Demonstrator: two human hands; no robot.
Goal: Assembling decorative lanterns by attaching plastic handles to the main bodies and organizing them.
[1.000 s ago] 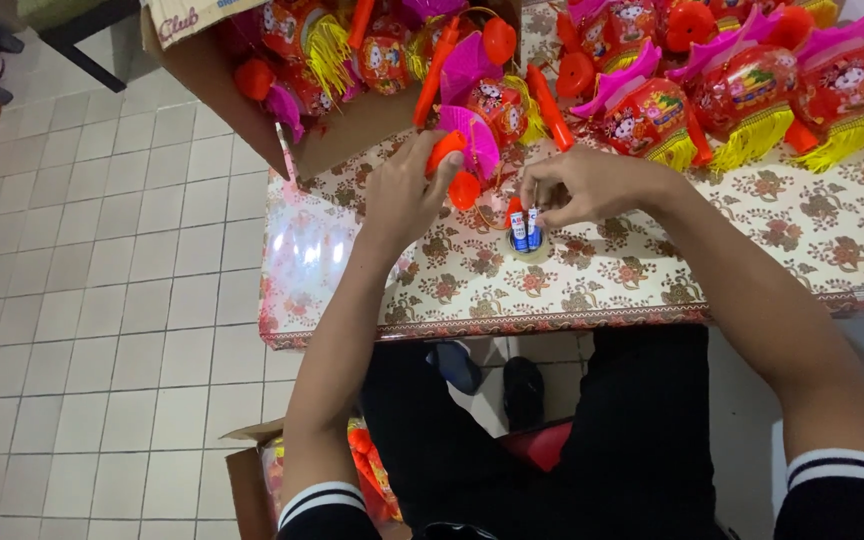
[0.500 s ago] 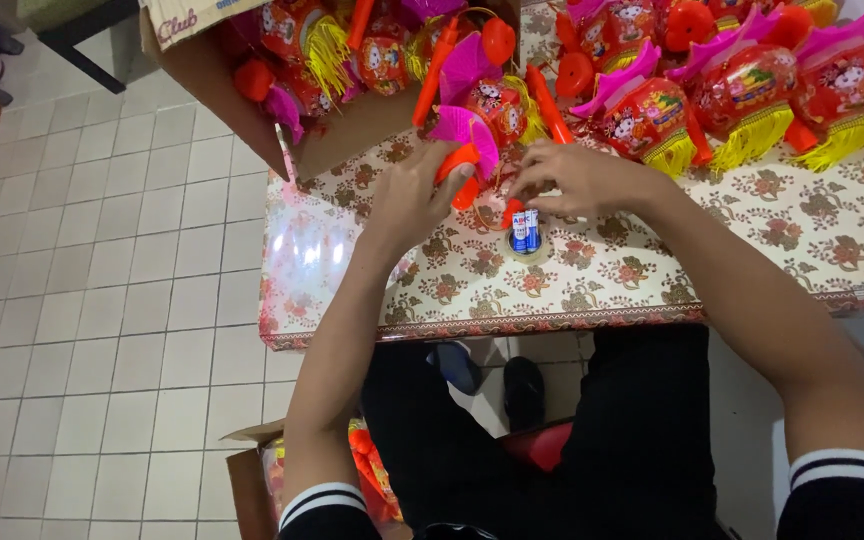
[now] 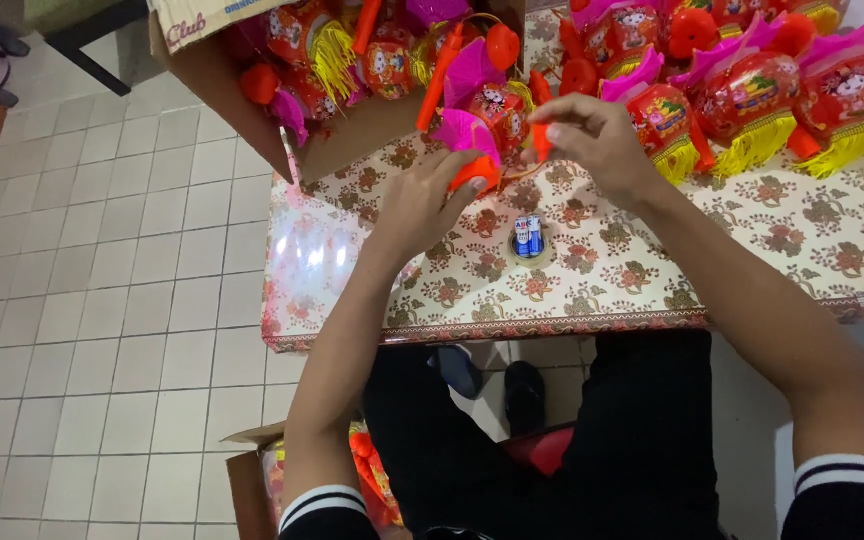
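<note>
Near edge: open cardboard box (image 3: 252, 470) on the tiled floor by the person's legs, w/ red-orange toys inside. Above that, the desk (image 3: 752, 250) w/ floral patterned cover. Two small blue batteries (image 3: 527, 237) lay side by side on the desk, centre, just near of both hands, touching neither. Left hand (image 3: 422, 200) was curled, fingers closed on an orange plastic piece w/ a pink fan-shaped part, i.e. a toy lantern (image 3: 472, 150), held just above the desk. Right hand (image 3: 602, 135) sat a bit farther & right, thumb & fingertips pinching a small orange part (image 3: 542, 140) next to that lantern. Far left: big cardboard carton (image 3: 342, 140) full of red lanterns w/ yellow tassels. Far right: row of finished lanterns (image 3: 752, 100) along the desk's far side.
</note>
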